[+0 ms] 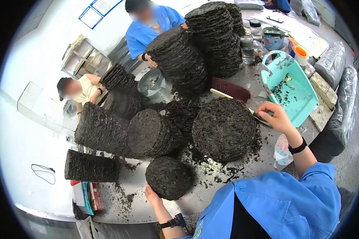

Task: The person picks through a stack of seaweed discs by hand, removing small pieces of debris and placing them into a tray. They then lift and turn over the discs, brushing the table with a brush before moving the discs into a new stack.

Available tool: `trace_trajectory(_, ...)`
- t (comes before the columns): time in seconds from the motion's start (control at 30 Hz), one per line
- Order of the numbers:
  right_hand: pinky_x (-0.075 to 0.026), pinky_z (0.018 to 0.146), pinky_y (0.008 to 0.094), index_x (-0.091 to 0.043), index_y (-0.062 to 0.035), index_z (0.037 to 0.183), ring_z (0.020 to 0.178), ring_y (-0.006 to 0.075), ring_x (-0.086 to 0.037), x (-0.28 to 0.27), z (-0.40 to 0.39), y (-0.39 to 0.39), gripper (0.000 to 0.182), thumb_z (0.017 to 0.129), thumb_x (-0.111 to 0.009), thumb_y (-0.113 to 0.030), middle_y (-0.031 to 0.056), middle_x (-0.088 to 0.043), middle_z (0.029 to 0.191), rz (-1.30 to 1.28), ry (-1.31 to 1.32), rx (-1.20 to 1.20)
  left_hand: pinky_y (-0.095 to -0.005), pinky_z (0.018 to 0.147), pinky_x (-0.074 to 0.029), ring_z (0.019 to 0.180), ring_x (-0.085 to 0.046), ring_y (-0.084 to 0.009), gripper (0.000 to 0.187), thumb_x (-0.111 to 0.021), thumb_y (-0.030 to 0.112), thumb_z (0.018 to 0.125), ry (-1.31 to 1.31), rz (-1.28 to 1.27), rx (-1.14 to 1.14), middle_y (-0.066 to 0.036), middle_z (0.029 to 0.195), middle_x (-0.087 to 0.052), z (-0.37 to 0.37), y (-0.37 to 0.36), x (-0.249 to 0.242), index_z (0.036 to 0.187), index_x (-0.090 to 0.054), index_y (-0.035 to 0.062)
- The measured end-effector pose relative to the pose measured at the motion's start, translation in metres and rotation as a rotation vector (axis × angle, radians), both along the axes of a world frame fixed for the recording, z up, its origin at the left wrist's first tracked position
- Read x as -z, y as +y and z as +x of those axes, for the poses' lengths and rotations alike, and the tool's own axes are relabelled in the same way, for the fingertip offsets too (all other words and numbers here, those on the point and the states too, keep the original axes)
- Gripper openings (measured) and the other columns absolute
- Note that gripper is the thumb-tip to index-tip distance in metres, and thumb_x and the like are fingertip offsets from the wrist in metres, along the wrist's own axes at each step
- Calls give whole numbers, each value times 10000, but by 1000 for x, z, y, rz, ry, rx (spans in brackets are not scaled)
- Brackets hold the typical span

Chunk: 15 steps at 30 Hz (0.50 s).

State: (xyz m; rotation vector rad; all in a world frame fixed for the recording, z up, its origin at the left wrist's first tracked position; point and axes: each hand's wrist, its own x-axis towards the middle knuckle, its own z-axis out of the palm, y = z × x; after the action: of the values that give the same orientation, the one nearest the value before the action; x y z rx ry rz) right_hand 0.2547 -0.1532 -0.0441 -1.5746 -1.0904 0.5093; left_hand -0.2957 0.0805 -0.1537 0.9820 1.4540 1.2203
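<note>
My left hand (pixel 152 196) is pressed to the near left side of a short round stack of dark, seaweed-like sheets (pixel 169 178); some of its fingers are hidden behind the stack. My right hand (pixel 274 115) is closed with thumb and fingers together around a small tool with a pale end (pixel 259 118), whose kind I cannot make out. That hand is at the right edge of a larger round dark stack (pixel 225 129). Just beyond lies a brush with dark red bristles (pixel 232 90). Pale and dark crumbs (pixel 213 167) are scattered between the two stacks.
Tall dark stacks (pixel 213 40) crowd the table's far side. A turquoise dustpan (pixel 307 101) with scraps is at right, near glass jars (pixel 247 49) and an orange tape roll (pixel 300 51). A clear bowl (pixel 151 83) stands before a co-worker in blue (pixel 165 18); another person (pixel 85 89) is at left.
</note>
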Motion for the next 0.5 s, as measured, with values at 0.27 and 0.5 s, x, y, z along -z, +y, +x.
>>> trace_trajectory(0.27,-462,708,233,-661,-19,1020,794,43,-561,31,-9,-8,117,966,-616,-112,-14,-654,884,30,249,13,-344,950,-472,1074,-625,-247,480,-471,325,1040,238,40,74,-162,1185,-666,-10,16,29,1231,-598,-96)
trace_trajectory(0.5,-488,759,255,-654,-5,1015,833,75,-598,32,-26,-12,114,948,-624,-92,13,-676,914,-10,252,15,-351,885,-494,984,-631,-228,416,-418,264,1060,386,75,283,-149,1140,-665,48,57,10,1198,-603,-82)
